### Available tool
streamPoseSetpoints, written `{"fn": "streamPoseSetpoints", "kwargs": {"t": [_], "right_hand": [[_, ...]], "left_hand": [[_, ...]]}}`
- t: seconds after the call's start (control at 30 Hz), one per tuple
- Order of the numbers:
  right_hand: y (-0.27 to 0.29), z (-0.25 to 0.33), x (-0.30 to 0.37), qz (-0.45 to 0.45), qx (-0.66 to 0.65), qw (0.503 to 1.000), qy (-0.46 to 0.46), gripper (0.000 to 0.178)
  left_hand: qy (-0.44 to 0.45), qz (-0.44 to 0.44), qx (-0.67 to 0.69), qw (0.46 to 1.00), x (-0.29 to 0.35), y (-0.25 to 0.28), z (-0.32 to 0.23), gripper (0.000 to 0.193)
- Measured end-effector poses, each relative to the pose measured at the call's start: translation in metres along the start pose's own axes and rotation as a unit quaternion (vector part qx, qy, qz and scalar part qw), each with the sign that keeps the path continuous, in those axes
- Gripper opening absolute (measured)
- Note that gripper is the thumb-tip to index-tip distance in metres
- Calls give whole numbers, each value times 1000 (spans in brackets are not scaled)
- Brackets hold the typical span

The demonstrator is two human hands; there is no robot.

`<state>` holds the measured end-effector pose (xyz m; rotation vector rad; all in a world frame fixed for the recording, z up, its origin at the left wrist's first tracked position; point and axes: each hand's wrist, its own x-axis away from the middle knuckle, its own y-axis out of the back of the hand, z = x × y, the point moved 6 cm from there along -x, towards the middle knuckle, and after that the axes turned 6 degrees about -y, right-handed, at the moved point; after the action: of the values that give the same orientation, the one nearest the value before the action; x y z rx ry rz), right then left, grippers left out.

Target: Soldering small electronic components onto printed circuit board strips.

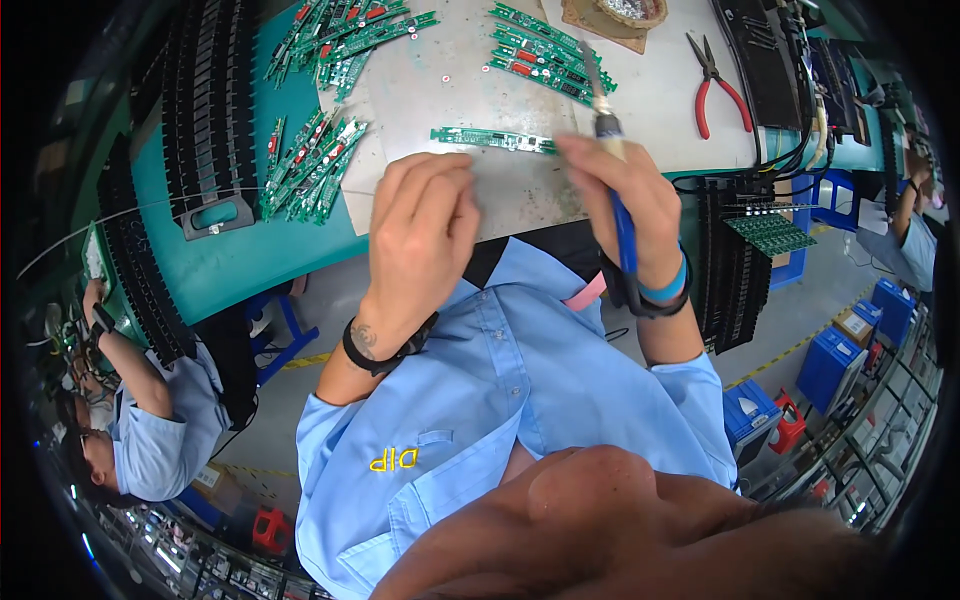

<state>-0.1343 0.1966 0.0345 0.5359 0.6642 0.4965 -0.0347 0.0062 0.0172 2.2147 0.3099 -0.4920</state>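
A narrow green circuit board (490, 138) lies crosswise on the pale work sheet in front of me. My left hand (420, 230) is just below its left end, fingers curled and closed. A thin solder wire (200, 207) runs in from the left to this hand; its end is hidden. My right hand (645, 205) grips a soldering iron (625, 235) with a blue handle, its tip pointing up and away from me. The fingertips of that hand are at the board's right end; whether they touch it I cannot tell.
Piles of similar boards lie at upper left (345, 35), left (312, 165) and top (550, 55). Red-handled pliers (712, 90) and a round tin (635, 10) stand to the right. Black slotted racks (210, 110) line the left side. Co-workers sit at both sides.
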Motion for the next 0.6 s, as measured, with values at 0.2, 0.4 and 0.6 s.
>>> {"fn": "streamPoseSetpoints", "kwargs": {"t": [0.2,0.4,0.6], "right_hand": [[-22,-9,-13,-2,-5,998,55,40],[-16,-6,-9,0,-93,995,-31,36],[-5,2,-18,-19,-150,988,-6,37]], "left_hand": [[-4,-6,-55,998,-10,21,-12,32],[-60,77,-72,993,-36,7,-18,31],[-29,85,26,996,-36,7,-12,25]]}}
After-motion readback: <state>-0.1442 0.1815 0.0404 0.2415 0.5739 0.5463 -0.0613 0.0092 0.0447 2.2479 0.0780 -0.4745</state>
